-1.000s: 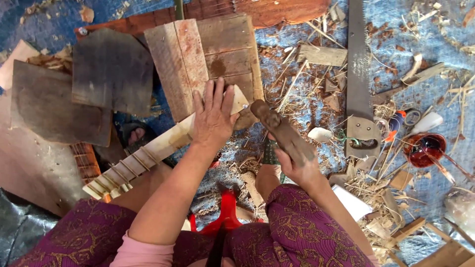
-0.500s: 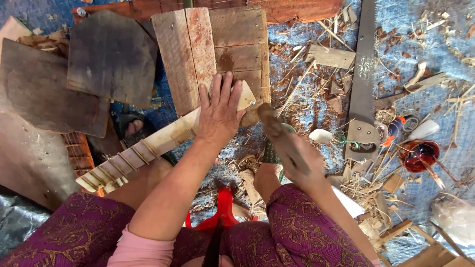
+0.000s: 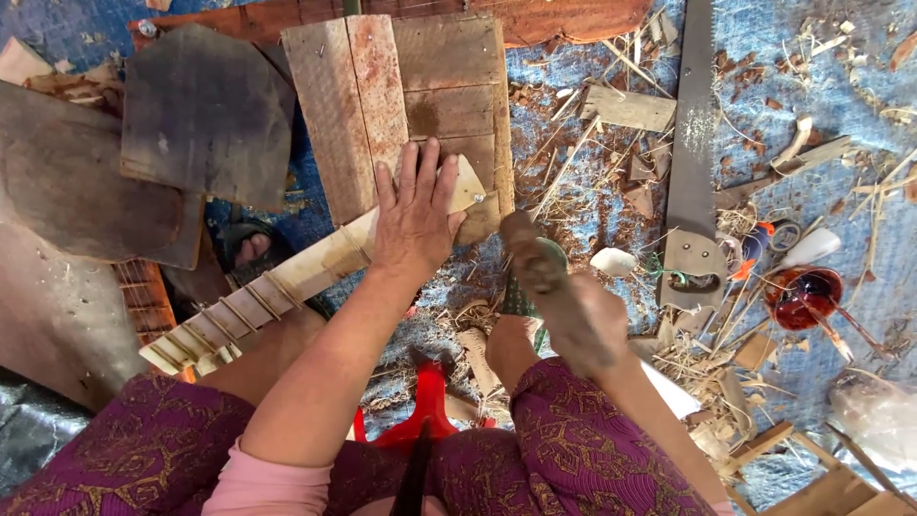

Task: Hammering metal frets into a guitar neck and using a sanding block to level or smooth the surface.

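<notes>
Left hand point(image 3: 413, 215) pressed flat on pale wood strip point(image 3: 287, 282), pinning it against plank block point(image 3: 411, 105); right hand point(image 3: 587, 325), beside strip, clamped around wooden tool point(image 3: 535, 263), raised.

The right hand point(image 3: 587, 325) and the wooden tool point(image 3: 535, 263) it swings are motion-blurred; the grip on the handle cannot be resolved. The left hand point(image 3: 415, 215) covers part of the pale fretted strip point(image 3: 287, 282). The saw point(image 3: 690, 162) blade is cut off at the top edge.
</notes>
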